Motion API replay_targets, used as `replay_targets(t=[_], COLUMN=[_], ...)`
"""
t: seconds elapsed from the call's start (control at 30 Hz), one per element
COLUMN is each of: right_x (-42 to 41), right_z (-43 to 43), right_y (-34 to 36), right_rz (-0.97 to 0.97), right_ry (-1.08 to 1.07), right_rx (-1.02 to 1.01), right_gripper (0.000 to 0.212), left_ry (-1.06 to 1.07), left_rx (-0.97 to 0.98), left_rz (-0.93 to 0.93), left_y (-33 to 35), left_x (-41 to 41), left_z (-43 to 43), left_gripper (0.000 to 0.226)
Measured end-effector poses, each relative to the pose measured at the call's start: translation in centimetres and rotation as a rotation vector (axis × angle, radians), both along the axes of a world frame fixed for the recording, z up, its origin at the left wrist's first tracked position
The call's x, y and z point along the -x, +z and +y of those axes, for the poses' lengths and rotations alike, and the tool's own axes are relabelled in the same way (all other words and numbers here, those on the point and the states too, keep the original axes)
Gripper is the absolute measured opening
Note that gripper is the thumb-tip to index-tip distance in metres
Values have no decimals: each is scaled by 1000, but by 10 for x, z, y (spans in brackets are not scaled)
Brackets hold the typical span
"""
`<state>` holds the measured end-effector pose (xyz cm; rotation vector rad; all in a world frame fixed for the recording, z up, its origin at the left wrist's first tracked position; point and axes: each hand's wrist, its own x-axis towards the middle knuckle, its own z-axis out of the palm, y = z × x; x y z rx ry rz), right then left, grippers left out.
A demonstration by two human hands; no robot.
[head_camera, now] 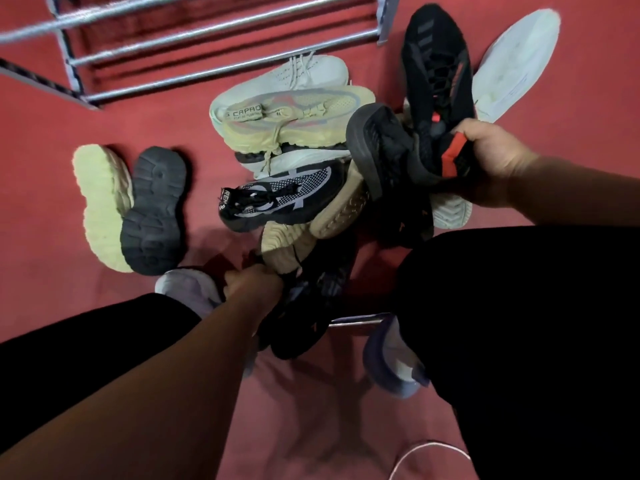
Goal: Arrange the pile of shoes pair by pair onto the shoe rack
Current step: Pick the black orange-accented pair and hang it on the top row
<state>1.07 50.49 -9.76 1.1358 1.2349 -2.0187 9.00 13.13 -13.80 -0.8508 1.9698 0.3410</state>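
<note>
A pile of shoes lies on the red floor before the metal shoe rack (207, 32). My right hand (491, 161) is shut on the heel of a black shoe with orange marks (436, 84), lifted over the pile, toe pointing away. My left hand (252, 282) is shut on a black shoe (311, 306) low in the pile, under a tan sole (287, 244). In the pile I see a white knit shoe (311, 74), a beige shoe (294, 123) and a black-and-white mesh shoe (280, 199). Another black shoe (377, 147) leans sole-up against the held one.
Two shoes lie sole-up at the left, one pale yellow (100, 202), one dark grey (152, 213). A white shoe (512, 64) rests at the far right. My black-clad legs frame the bottom, with grey shoes (394, 362) on my feet. A white cord (426, 452) curls at the bottom.
</note>
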Motion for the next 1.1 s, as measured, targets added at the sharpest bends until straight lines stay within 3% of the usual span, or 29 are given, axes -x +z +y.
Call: replay_targets(t=[0.13, 0.2, 0.33, 0.43, 0.57, 0.67, 0.77, 0.83, 1.0, 1.1], right_x=[2, 3, 7, 8, 8, 12, 27, 38, 55, 59], right_z=[-2, -1, 3, 2, 0, -5, -8, -8, -8, 3], right_y=[1, -1, -9, -9, -5, 9, 31, 53, 117, 152], right_rz=[-4, -16, -26, -48, -54, -37, -68, -129, -160, -131], right_ry=[20, 13, 4, 24, 22, 89, 195, 301, 535, 615], right_rx=[-17, -38, -74, -91, -132, -183, -303, -363, -456, -523], right_gripper=[40, 33, 16, 19, 20, 41, 27, 15, 18, 24], left_ry=[154, 131, -170, -272, -126, -158, -166, -62, 152, 139], left_rx=[-12, -27, -79, -81, -139, -161, -191, -262, -456, -510], left_rz=[3, -32, -187, -189, -165, -132, -99, -56, 40, 145], left_y=[17, 14, 13, 7, 11, 25, 54, 73, 134, 182], left_x=[11, 14, 21, 16, 13, 19, 30, 38, 67, 79], left_z=[-3, -8, -15, -22, -23, -30, -37, -38, -27, -16], left_gripper=[75, 79, 61, 70, 55, 50, 39, 43, 42, 15])
